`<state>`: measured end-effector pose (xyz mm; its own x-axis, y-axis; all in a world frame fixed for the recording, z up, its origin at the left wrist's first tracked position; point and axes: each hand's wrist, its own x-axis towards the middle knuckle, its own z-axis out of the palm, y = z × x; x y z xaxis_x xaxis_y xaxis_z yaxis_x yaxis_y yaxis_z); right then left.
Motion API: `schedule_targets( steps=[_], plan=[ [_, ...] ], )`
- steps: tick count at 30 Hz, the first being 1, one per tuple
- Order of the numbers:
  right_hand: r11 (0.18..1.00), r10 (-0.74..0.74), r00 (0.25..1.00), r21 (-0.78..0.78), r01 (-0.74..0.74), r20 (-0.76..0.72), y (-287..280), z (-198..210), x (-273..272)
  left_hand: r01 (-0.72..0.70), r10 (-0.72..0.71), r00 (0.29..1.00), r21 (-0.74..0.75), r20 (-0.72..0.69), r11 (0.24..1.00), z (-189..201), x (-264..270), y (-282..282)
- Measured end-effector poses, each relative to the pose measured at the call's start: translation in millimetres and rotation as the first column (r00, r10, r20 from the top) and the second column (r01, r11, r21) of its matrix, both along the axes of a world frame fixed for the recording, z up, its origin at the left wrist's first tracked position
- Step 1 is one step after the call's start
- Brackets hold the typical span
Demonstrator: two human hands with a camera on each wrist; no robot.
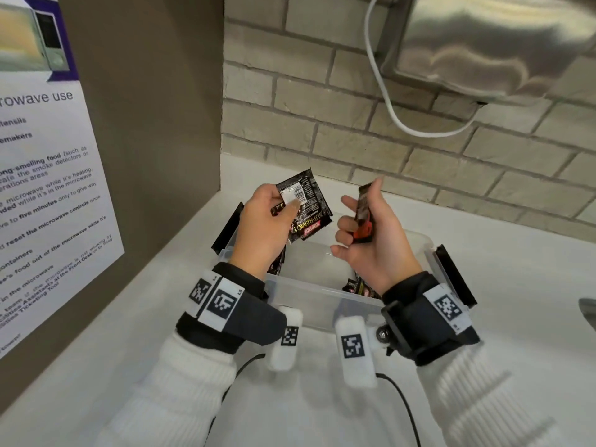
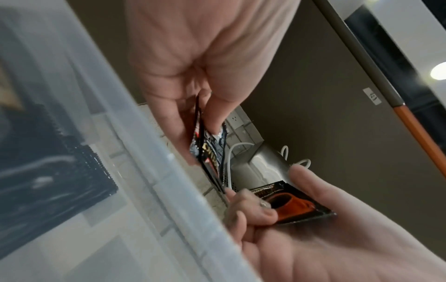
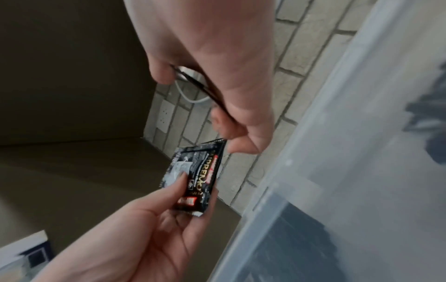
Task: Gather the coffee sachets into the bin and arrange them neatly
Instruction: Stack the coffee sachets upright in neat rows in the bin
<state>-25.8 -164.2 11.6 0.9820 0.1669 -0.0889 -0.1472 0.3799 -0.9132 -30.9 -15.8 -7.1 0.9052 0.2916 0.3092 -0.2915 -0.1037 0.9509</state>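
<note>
My left hand (image 1: 283, 211) holds a small stack of black coffee sachets (image 1: 306, 204) above the left end of the clear plastic bin (image 1: 309, 314), thumb pressed on the top one. In the left wrist view the stack (image 2: 210, 152) shows edge-on between thumb and fingers. My right hand (image 1: 364, 204) pinches one black sachet with an orange cup print (image 1: 363, 225) over the bin's right half; the same sachet (image 2: 292, 202) lies against its fingers. More sachets (image 1: 358, 287) lie inside the bin at the right and some stand at its left end (image 1: 275, 262).
The bin stands on a white counter (image 1: 500, 366), black latches (image 1: 454, 275) at both ends. A brown panel with a microwave notice (image 1: 48, 195) closes off the left. Behind is a brick wall (image 1: 322, 108) with a white cable (image 1: 387, 91) and a steel appliance (image 1: 500, 43).
</note>
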Motion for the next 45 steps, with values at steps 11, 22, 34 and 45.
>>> schedule_targets(
  steps=[11,22,34,45],
  plan=[
    [0.995,0.077,0.997,0.064,-0.076,-0.015,5.6,-26.9,0.0,-0.101,0.022,0.924,0.188,0.382,0.977,-6.1,0.8,7.9],
    [0.979,0.201,0.978,0.021,-0.202,0.046,3.6,-27.3,-2.1,0.001,-0.192,0.891,0.422,0.411,0.906,-14.9,1.3,-2.6],
    [0.990,0.093,0.995,0.111,-0.089,-0.036,0.4,-31.9,4.0,0.225,-0.218,0.974,-0.169,0.058,0.959,-0.8,-3.4,5.6],
    [0.988,-0.001,0.995,0.152,0.017,-0.104,1.1,-29.5,2.7,0.168,-0.181,0.978,0.115,0.108,0.979,-5.4,-2.7,-6.1]
  ],
)
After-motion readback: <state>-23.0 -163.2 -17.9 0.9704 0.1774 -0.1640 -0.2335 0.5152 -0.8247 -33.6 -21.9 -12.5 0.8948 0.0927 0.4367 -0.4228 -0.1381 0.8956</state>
